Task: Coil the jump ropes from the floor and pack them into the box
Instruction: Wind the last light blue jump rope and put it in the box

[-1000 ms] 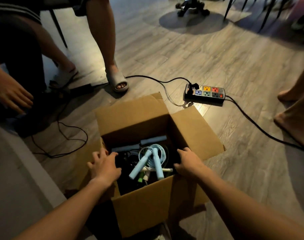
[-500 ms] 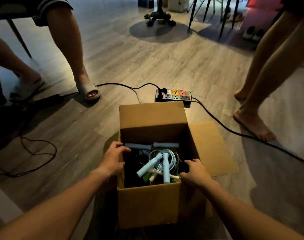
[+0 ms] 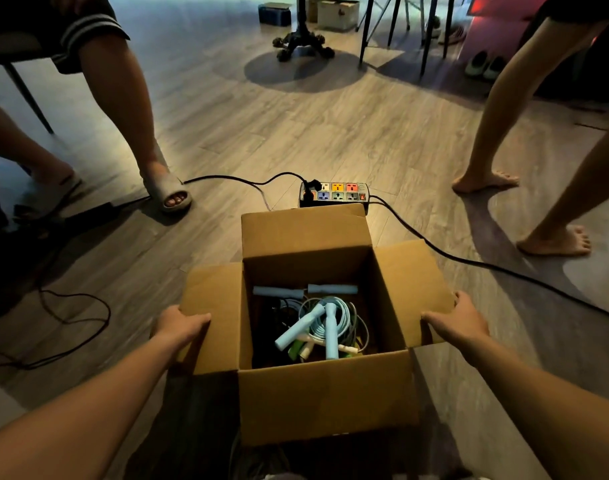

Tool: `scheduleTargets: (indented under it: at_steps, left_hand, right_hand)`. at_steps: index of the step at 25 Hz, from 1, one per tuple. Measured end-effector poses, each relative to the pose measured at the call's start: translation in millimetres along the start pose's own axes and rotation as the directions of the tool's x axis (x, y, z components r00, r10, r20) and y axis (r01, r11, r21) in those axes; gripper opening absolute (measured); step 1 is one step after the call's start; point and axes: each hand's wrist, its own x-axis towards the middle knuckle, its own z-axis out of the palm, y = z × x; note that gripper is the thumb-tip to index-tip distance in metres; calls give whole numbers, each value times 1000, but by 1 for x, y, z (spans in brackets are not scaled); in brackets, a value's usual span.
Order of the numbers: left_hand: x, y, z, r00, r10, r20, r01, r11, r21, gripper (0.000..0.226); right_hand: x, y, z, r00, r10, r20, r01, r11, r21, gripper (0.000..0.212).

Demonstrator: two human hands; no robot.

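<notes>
An open cardboard box [image 3: 325, 393] stands on the wooden floor right in front of me. Inside lie coiled jump ropes [image 3: 325, 322] with light blue handles, plus white and green handles and dark cord beneath. My left hand [image 3: 178, 329] grips the outer edge of the left side flap [image 3: 216, 306]. My right hand [image 3: 459, 322] grips the outer edge of the right side flap [image 3: 410, 282]. Both flaps are spread outward. The far flap stands upright.
A power strip [image 3: 334, 195] with coloured sockets lies just behind the box, its black cables [image 3: 469, 261] running left and right across the floor. A seated person's legs [image 3: 130, 133] are at the left, a barefoot person [image 3: 525, 161] stands at the right. Thin black wire [image 3: 71, 320] loops left.
Both hands left the box's inner rim and moved outward to the side flaps, which are now spread wide. The view lifted, and the barefoot person has stepped at the right.
</notes>
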Motion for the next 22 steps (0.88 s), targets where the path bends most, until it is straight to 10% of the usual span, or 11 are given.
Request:
scheduleTargets:
  at_steps: [4, 7, 12, 16, 22]
  left_hand:
    - [-27, 30, -21, 954, 285, -92, -280, 958, 61, 33]
    - [-54, 64, -9, 895, 422, 144, -422, 906, -35, 25]
    - [-57, 45, 32, 837, 269, 476, -416, 879, 234, 44]
    - [-50, 12, 35, 853, 113, 510, -304, 901, 309, 39]
    - [-62, 11, 36, 813, 6, 582, -107, 984, 139, 47]
  right_hand:
    - [-26, -31, -18, 968, -170, -187, 150, 981, -120, 26]
    - [-51, -56, -14, 924, -376, -76, 375, 927, -25, 24]
    - [-65, -61, 18, 817, -367, 444, 424, 905, -33, 46]
    - [-51, -33, 32, 852, -175, 494, 379, 856, -351, 51]
    - [-67, -35, 21, 859, -102, 502, 216, 961, -173, 48]
